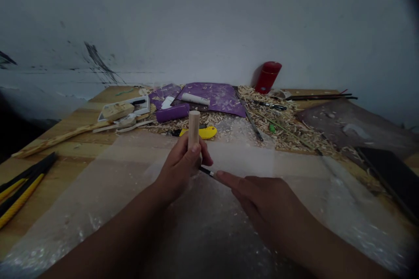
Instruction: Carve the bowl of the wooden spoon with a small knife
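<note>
My left hand (183, 159) is wrapped around a pale wooden dowel (194, 125), which stands upright with its top end above my thumb. In my right hand (262, 196) is a slim carving knife (207, 171), its handle mostly covered by my fingers and the index finger stretched along it. The dark blade reaches the lower part of the dowel, close under my left fingers; whether the edge touches wood I cannot tell. The dowel's lower end is hidden by my hand. Just behind the left hand lies a yellow utility knife (207, 132).
Clear plastic sheeting (131, 170) covers the table under my arms. Wood shavings (288, 126) lie thick behind it, around purple sheets (222, 96). A white tray (148, 107) stands back left, yellow-black handled cutters (24, 187) at left, a dark phone-like slab (386, 174) at right, a red canister (268, 77) by the wall.
</note>
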`<state>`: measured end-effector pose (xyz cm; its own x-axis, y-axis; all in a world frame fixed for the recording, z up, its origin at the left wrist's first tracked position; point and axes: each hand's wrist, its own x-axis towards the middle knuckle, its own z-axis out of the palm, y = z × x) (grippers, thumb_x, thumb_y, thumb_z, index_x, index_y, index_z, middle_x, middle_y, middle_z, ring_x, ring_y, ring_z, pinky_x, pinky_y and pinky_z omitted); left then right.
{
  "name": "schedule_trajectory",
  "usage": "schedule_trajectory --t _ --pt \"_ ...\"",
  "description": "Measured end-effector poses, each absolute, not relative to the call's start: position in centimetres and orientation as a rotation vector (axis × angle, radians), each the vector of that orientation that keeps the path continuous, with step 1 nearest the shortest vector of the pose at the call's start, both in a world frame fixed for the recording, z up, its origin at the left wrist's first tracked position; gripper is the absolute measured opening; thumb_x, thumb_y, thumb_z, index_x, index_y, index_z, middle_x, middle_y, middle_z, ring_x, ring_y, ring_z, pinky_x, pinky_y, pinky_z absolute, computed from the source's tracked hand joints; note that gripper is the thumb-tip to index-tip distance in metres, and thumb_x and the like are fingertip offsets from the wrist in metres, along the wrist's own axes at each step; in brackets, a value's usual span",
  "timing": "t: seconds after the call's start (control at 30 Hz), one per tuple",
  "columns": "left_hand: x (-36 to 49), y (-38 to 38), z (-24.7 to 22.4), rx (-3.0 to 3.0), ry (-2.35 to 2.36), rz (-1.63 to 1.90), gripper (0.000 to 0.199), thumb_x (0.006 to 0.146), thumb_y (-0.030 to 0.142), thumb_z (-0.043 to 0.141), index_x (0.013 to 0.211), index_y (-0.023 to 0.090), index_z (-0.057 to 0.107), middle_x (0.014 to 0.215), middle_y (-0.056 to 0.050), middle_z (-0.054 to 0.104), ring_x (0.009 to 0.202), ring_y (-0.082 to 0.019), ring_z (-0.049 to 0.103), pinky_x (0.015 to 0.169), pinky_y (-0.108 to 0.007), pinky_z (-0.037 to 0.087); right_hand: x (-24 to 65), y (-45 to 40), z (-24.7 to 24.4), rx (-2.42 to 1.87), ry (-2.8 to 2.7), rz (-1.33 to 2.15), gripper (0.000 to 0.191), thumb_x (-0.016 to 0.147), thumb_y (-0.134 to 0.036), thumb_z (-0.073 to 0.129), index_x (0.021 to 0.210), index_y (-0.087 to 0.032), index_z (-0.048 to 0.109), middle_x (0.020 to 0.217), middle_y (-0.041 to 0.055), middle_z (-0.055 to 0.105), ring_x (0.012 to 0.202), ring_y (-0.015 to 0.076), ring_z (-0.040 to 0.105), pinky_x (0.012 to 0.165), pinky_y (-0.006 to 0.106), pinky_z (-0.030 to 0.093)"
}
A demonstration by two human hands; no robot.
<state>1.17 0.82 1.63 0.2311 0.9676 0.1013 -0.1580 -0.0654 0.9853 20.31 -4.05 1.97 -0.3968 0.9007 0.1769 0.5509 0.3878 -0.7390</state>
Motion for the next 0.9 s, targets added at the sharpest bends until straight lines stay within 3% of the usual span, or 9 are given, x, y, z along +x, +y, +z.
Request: schedule_trajectory --t 0.27,0.5,0.7,0.9 --pt "1.7 0.3 1.6 1.241 0.759 1.185 0.014 0.085 0.031 0.041 0.088 0.019 0.049 0.084 -0.003 0.061 0.079 -0.019 0.061 0.074 -0.039 0.046 19.8 -4.3 2.2 -1.312 -2.259 0.754 0.045 0.083 -0.015 0.042 0.124 -0.033 0.047 0.075 0.0025 0.067 0.063 0.0217 0.062 0.063 0.036 0.047" --pt "2.3 -0.5 1.2 1.314 0.867 1.256 0.013 0.083 0.028 0.046 0.09 0.019 0.05 0.089 -0.006 0.066 0.086 -0.021 0.061 0.08 -0.041 0.046 19.5 -4.3 3.0 -1.28 -2.223 0.783 0.042 0.083 -0.012 0.041 0.119 -0.033 0.05 0.087 0.0003 0.068 0.07 0.0192 0.064 0.064 0.031 0.049" --pt "2.7 -0.5 1.6 1.105 0.885 1.208 0.013 0.084 0.032 0.042 0.088 0.02 0.045 0.084 -0.006 0.069 0.079 -0.022 0.065 0.072 -0.04 0.05 19.3 -4.3 3.2 -1.325 -2.301 0.683 0.046 0.082 -0.01 0.041 0.121 -0.033 0.048 0.089 -0.002 0.069 0.068 0.0156 0.064 0.065 0.027 0.048" --pt "2.7 -0.2 2.1 0.963 0.848 1.156 0.016 0.085 0.036 0.04 0.085 0.02 0.042 0.083 -0.009 0.07 0.079 -0.026 0.066 0.064 -0.038 0.049 19.2 -4.5 2.3 -1.338 -2.435 0.385 0.046 0.082 -0.011 0.041 0.124 -0.028 0.047 0.079 0.0024 0.069 0.063 0.0166 0.063 0.057 0.027 0.043"
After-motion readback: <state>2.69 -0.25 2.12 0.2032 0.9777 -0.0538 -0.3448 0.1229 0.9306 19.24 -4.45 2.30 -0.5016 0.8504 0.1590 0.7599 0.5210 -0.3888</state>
